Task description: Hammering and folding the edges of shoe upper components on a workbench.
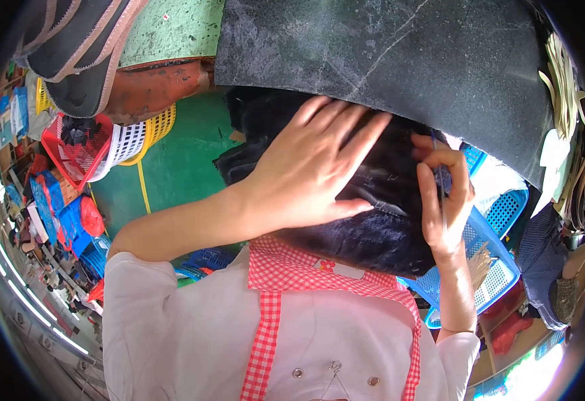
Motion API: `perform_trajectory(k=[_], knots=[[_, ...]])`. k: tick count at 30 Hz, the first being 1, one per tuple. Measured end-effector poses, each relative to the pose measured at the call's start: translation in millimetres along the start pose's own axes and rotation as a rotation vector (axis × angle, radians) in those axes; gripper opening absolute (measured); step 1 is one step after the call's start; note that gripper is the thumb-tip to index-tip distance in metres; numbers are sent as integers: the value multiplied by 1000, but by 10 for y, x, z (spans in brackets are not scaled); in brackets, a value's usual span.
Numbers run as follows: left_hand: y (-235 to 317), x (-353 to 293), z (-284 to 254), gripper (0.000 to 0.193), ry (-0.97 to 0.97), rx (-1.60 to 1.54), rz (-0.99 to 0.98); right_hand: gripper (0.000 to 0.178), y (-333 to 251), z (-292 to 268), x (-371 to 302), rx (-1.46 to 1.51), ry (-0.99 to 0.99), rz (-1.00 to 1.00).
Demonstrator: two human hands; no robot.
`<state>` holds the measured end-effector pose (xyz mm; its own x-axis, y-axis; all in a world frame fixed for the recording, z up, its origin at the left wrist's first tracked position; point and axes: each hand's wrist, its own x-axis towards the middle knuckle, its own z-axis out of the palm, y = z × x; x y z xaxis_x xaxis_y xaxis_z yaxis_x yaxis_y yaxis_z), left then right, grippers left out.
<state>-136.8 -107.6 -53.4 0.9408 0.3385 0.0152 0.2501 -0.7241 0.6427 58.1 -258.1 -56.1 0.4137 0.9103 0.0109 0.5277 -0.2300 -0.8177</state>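
Left hand (312, 167) lies flat, fingers spread wide, palm pressing on dark fuzzy fabric piece (373, 234), soft pile texture, bunched in front of chest. Right hand (446, 194) at fabric's right edge, thumb and fingers pinching thin blue pen-like stick (439, 177). Above fabric, big dark grey sheet (399, 60), matte, scratched surface. Blue plastic mesh basket (500, 267) under right wrist. Green floor (179, 160) at left.

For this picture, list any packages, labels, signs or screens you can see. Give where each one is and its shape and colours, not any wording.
Small label: on the red-checked apron bib just below the dark furry fabric; pale oblong with a small red mark.
No signs or screens show; the clutter at the left edge is too small to tell packages.
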Motion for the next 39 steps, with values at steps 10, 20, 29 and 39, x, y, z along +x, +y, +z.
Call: perform_trajectory(k=[10,20,29,39], knots=[[-81,-140,103,60,-122,-111,129,10,49,-162,213,-15,-294,-303],[-42,-73,-16,49,-90,-51,192,27,189,-60,75,-72,-336,-226],[160,35,328,49,-301,-196,281,3,204,-288,-629,328,-202,203],[155,-12,201,45,-373,-212,249,38,354,-232,-533,402,-403,166]])
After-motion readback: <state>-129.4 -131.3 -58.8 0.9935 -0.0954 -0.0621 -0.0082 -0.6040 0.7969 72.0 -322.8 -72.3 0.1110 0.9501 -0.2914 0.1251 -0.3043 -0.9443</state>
